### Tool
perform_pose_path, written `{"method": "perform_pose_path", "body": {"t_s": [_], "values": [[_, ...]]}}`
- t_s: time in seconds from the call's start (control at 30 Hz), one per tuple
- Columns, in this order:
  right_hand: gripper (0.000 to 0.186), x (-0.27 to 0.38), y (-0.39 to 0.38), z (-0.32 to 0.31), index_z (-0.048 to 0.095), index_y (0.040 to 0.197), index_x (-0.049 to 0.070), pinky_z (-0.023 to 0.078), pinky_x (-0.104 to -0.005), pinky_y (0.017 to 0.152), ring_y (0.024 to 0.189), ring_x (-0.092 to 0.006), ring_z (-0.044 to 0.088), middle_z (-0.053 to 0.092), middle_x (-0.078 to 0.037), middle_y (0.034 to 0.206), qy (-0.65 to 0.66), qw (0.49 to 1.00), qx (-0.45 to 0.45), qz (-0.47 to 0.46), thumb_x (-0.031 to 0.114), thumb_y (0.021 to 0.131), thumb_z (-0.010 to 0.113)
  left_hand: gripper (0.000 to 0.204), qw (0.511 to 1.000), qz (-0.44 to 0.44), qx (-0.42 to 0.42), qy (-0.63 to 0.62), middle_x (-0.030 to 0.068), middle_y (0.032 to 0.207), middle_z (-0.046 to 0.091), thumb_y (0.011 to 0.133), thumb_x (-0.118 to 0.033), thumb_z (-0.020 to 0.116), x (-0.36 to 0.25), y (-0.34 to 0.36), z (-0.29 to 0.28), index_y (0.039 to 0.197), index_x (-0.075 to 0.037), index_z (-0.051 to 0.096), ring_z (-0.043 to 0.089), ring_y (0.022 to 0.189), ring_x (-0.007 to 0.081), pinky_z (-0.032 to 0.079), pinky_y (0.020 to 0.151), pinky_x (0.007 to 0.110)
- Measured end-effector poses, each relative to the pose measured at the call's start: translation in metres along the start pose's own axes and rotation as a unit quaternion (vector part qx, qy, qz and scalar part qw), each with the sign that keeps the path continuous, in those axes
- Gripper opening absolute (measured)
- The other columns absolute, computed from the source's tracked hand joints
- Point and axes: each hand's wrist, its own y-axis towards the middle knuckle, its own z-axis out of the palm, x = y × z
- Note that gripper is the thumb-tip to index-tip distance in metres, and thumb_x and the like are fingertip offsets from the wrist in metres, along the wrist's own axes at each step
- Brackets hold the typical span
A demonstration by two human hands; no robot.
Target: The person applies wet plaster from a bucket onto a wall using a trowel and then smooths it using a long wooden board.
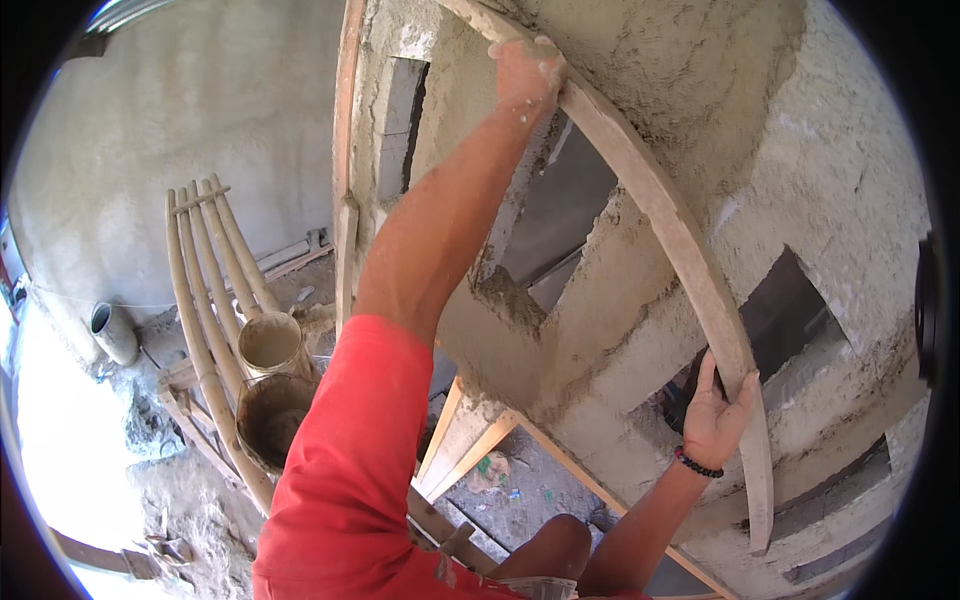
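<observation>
A long, dusty wooden board [652,195] runs from the top of the view down to the lower right against a cement-plastered wall [815,175] with several openings. High up, my left hand [525,72] is wrapped round the board, with pale mortar on its fingers. Lower down at the right, my right hand [722,410], a dark bead bracelet at its wrist, holds the same board with fingers along its side. Near my left hand, a narrow opening [405,115] and a larger dark one [560,210] show in the plaster.
Bamboo poles [190,260] form a sloping platform at the left, carrying a pale bucket [268,338] and a darker bucket [255,420]. Beyond are a grey pipe [115,335] and a plain wall [120,130]. Timber framing [545,450] edges an opening below, showing the littered ground.
</observation>
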Motion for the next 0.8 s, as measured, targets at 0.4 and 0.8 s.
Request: {"method": "perform_pose_path", "body": {"t_s": [0.4, 0.8], "values": [[0.049, 0.038, -0.024, -0.005, 0.033, 0.132, -0.006, 0.036, -0.0452, 0.11, 0.127, -0.0301, 0.037, 0.035, -0.02, 0.137, -0.008, 0.997, 0.066, -0.025, 0.017, 0.094, 0.053, 0.023, 0.732, -0.454, 0.158, -0.482, 0.0162, 0.078, 0.064, 0.089, -0.028, 0.056, -0.01, 0.022, -0.082, 0.091, -0.006, 0.064, 0.065, 0.067, 0.0291, 0.051, 0.049, 0.04], [0.055, 0.133, -0.078, -0.103, 0.039, 0.13, -0.005, 0.038, -0.0353, 0.101, 0.12, -0.0261, 0.045, 0.044, -0.018, 0.13, -0.332, 0.9, -0.025, -0.281, 0.033, 0.093, 0.053, 0.032, 0.492, -0.605, 0.204, -0.592, 0.0139, 0.09, 0.061, 0.093, -0.021, 0.052, -0.062, -0.196, -0.272, 0.113, 0.004, 0.049, 0.066, 0.069, 0.0228, 0.059, 0.057, 0.029]]}}
